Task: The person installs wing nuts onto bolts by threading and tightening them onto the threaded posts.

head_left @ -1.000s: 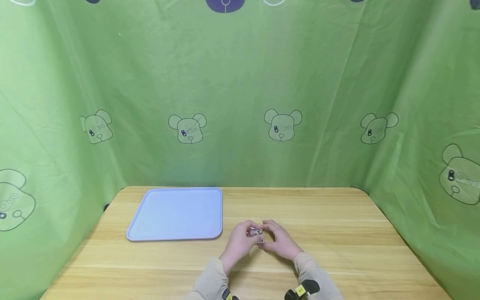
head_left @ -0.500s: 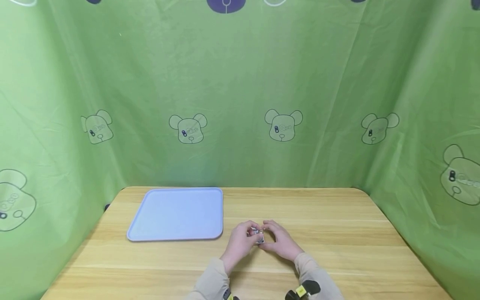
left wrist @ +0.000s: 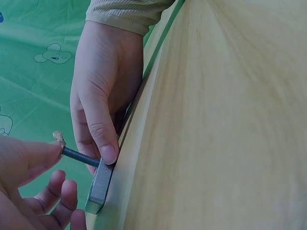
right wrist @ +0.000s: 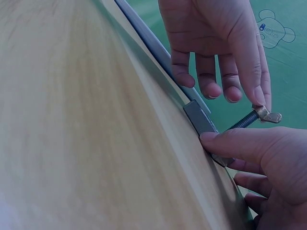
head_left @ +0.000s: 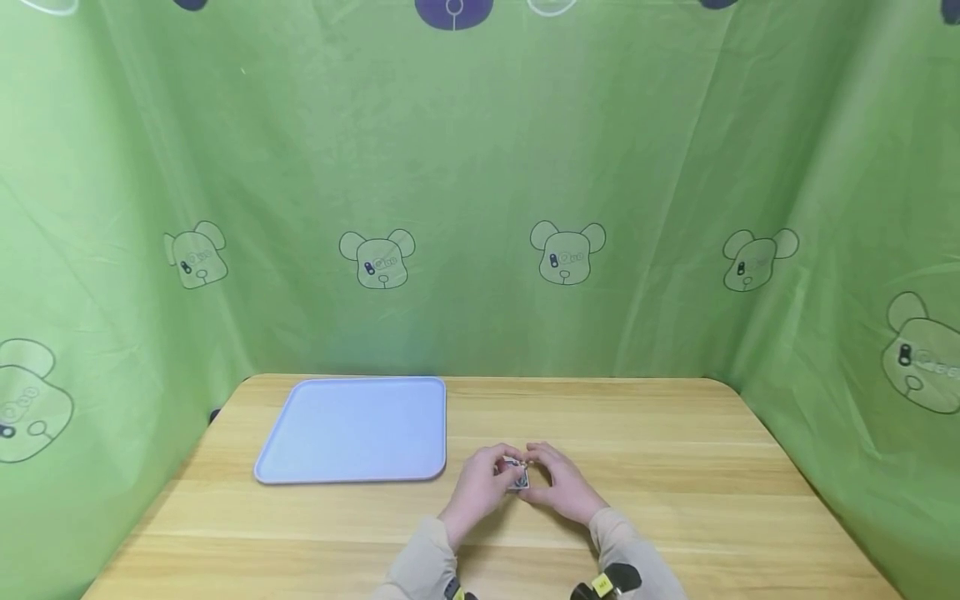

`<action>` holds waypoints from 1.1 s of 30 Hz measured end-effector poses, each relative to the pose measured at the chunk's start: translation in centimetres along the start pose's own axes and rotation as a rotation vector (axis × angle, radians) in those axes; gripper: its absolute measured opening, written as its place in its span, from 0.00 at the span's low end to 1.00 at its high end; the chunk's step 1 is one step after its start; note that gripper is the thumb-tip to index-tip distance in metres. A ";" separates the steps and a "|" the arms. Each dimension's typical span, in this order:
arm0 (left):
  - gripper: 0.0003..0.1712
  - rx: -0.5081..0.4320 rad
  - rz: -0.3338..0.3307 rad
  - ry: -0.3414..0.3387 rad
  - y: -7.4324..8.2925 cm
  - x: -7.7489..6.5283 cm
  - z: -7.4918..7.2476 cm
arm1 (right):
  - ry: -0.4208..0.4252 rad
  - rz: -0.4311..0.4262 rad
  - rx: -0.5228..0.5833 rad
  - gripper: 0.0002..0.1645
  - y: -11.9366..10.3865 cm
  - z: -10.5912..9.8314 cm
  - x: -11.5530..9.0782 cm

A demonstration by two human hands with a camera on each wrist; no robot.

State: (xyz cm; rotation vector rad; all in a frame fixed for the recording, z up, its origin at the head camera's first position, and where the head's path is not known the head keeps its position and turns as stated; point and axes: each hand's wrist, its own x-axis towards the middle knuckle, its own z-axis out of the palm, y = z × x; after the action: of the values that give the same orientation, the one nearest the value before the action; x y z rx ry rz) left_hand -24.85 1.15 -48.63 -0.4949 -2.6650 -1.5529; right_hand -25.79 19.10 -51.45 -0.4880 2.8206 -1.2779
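Note:
My left hand [head_left: 478, 487] pinches a brass-coloured wing nut [right wrist: 273, 117] between thumb and finger, at the top end of a dark threaded bolt [left wrist: 81, 157]. That bolt stands out of a small grey block [left wrist: 100, 184], which rests on the wooden table. From the other side my right hand [head_left: 566, 490] grips the block's edge, its thumb [left wrist: 109, 154] lying on the near face in the left wrist view. My left hand's other fingers [right wrist: 206, 79] hang loosely beside the bolt. In the head view, the fingers hide much of the block and bolt.
A light blue tray [head_left: 352, 429] lies on the wooden table [head_left: 645, 442], to the left of my hands. Green curtain [head_left: 480, 308] printed with bear heads surrounds the table at the back and both sides.
Both hands keep their place over the table. Between them, slightly more of the block's top shows in the head view, and my left fingers at the wing nut have shifted a little.

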 end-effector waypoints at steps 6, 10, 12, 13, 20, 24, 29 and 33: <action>0.17 -0.089 -0.035 0.035 0.0 0.0 -0.1 | 0.006 -0.013 0.000 0.36 0.0 0.0 0.1; 0.16 -0.082 -0.031 0.043 0.2 -0.1 -0.1 | 0.004 -0.016 -0.011 0.36 0.1 0.1 0.1; 0.16 -0.069 -0.029 0.035 0.2 -0.2 -0.1 | 0.002 -0.013 -0.013 0.37 0.2 0.1 0.0; 0.16 -0.063 -0.031 0.031 0.1 -0.2 -0.1 | 0.001 -0.013 -0.013 0.37 0.2 0.2 0.0; 0.15 -0.060 -0.041 0.019 0.1 -0.2 -0.1 | 0.000 -0.005 -0.011 0.38 0.2 0.1 -0.1; 0.16 -0.066 -0.043 0.013 0.1 -0.2 -0.1 | -0.002 -0.010 -0.021 0.38 0.1 0.1 -0.1; 0.18 -0.057 -0.034 0.011 0.0 -0.1 -0.1 | -0.005 -0.010 -0.018 0.39 0.2 0.0 0.0; 0.18 -0.041 -0.019 0.009 -0.1 -0.1 -0.1 | -0.005 -0.003 -0.010 0.38 0.3 0.0 -0.1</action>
State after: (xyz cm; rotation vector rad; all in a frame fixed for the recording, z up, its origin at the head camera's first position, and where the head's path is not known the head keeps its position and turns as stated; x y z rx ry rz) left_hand -24.78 0.97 -48.62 -0.4650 -2.6437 -1.6138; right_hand -25.81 19.27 -51.67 -0.4956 2.8240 -1.2623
